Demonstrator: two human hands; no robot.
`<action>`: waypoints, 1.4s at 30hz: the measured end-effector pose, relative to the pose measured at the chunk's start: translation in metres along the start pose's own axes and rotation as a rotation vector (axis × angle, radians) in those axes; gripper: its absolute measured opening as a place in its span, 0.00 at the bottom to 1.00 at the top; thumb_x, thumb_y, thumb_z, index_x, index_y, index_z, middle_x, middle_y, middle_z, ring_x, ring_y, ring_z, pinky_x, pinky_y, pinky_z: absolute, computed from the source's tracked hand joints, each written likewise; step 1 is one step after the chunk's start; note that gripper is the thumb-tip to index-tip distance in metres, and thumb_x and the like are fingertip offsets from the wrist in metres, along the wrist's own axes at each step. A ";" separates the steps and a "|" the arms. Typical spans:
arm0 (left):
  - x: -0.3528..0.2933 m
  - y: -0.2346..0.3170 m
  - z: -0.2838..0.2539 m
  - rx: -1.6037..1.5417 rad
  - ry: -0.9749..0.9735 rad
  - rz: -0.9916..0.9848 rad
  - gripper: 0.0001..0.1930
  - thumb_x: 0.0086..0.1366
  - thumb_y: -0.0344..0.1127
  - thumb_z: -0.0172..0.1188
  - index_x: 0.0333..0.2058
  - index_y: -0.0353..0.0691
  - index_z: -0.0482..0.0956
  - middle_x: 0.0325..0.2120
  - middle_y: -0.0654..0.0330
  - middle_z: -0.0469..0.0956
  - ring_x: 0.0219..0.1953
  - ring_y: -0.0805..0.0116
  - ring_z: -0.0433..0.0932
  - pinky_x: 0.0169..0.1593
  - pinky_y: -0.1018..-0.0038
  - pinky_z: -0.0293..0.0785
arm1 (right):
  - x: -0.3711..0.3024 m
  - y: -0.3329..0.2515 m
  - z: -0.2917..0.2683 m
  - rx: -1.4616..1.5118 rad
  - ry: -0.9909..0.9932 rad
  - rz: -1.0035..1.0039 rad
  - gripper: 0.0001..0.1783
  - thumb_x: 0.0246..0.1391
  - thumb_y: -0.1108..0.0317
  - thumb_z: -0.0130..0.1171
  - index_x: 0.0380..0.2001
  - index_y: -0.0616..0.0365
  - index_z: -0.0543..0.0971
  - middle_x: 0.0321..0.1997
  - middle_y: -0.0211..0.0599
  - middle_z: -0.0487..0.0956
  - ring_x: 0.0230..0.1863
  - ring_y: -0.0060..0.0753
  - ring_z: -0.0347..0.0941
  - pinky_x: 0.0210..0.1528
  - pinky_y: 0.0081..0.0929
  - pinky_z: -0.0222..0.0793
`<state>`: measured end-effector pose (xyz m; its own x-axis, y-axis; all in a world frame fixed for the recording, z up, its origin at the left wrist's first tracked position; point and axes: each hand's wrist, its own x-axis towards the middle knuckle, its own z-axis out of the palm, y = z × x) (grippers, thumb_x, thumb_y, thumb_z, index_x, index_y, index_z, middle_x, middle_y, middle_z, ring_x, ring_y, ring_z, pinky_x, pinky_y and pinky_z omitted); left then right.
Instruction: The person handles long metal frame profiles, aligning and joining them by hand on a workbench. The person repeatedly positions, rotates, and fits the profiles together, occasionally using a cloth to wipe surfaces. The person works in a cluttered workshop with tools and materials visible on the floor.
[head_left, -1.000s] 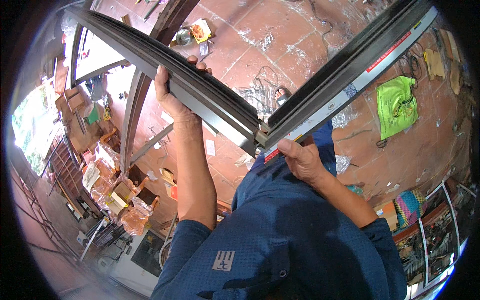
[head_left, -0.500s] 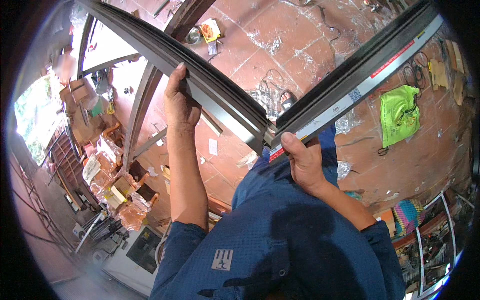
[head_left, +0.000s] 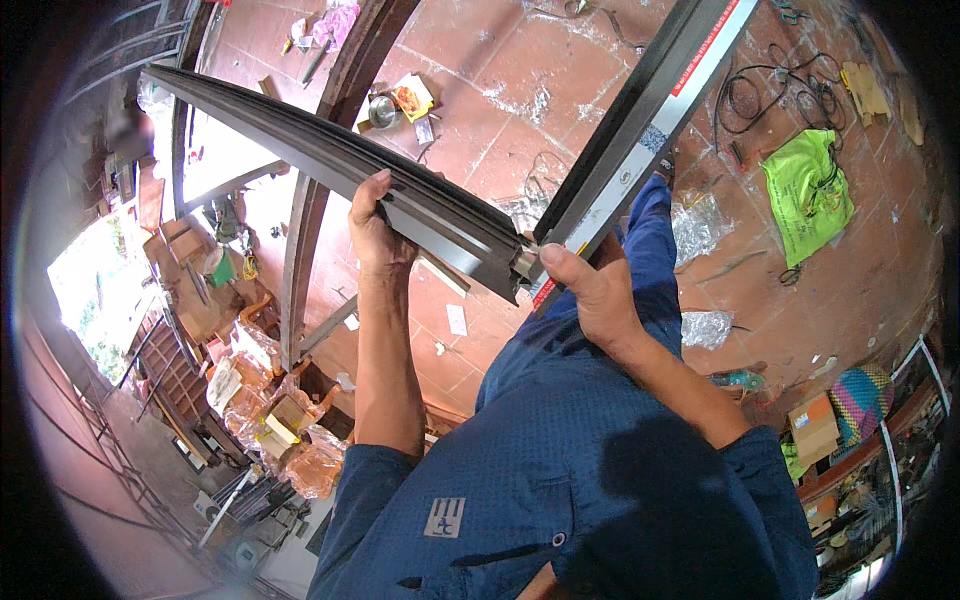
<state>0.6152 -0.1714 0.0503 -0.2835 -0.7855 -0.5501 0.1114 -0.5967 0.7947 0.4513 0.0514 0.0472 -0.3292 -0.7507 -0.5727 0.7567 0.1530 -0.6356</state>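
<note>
Above a red tiled floor (head_left: pixel 480 110) scattered with scraps, two dark metal frame profiles are held up in a V, their near ends close together in front of the person's blue shirt (head_left: pixel 500 440). The left profile (head_left: pixel 320 150) slants off to the upper left; the left hand (head_left: pixel 385 235) supports it from below, its grip closed around the bar, thumb over the near face. The right profile (head_left: pixel 615 150) rises to the upper right, a pale strip with red labels along its outer side. The right hand (head_left: pixel 605 300) has its grip closed on this bar's lower end, thumb beside the corner. A small bright metal piece (head_left: pixel 527 260) shows between the two ends; whether they touch, I cannot tell.

On the floor to the right lie a coiled black cable (head_left: pixel 775 95), a lime-green bag (head_left: pixel 808 195) and crumpled clear plastic (head_left: pixel 700 228). Lower right, a cardboard box (head_left: pixel 813 428) sits beside a multicoloured woven item (head_left: pixel 862 400). Past the left profile is a yellow-edged box (head_left: pixel 412 98), next to a round metal container (head_left: pixel 382 111).
</note>
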 end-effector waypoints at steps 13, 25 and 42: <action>0.007 -0.006 0.013 -0.329 -0.003 0.097 0.31 0.70 0.58 0.59 0.56 0.35 0.75 0.51 0.38 0.81 0.54 0.42 0.83 0.63 0.37 0.77 | 0.004 0.034 -0.004 0.220 -0.061 -0.118 0.33 0.67 0.49 0.67 0.64 0.59 0.70 0.58 0.42 0.82 0.58 0.33 0.81 0.64 0.31 0.75; 0.017 -0.022 0.003 -0.444 -0.161 0.151 0.29 0.67 0.62 0.56 0.49 0.41 0.76 0.40 0.51 0.78 0.40 0.57 0.78 0.50 0.57 0.77 | 0.031 0.021 -0.029 0.486 0.202 -0.100 0.61 0.49 0.07 0.39 0.61 0.52 0.74 0.53 0.51 0.85 0.50 0.48 0.84 0.50 0.36 0.81; 0.009 -0.026 0.003 -0.452 -0.124 0.146 0.34 0.67 0.68 0.54 0.51 0.40 0.76 0.38 0.52 0.78 0.39 0.58 0.78 0.47 0.59 0.78 | 0.041 0.026 -0.003 0.528 0.041 -0.117 0.61 0.54 0.08 0.30 0.58 0.57 0.73 0.40 0.53 0.85 0.39 0.51 0.84 0.47 0.46 0.84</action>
<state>0.6071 -0.1626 0.0258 -0.3421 -0.8573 -0.3847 0.5530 -0.5147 0.6552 0.4554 0.0271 0.0057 -0.4418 -0.7160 -0.5405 0.8913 -0.2816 -0.3554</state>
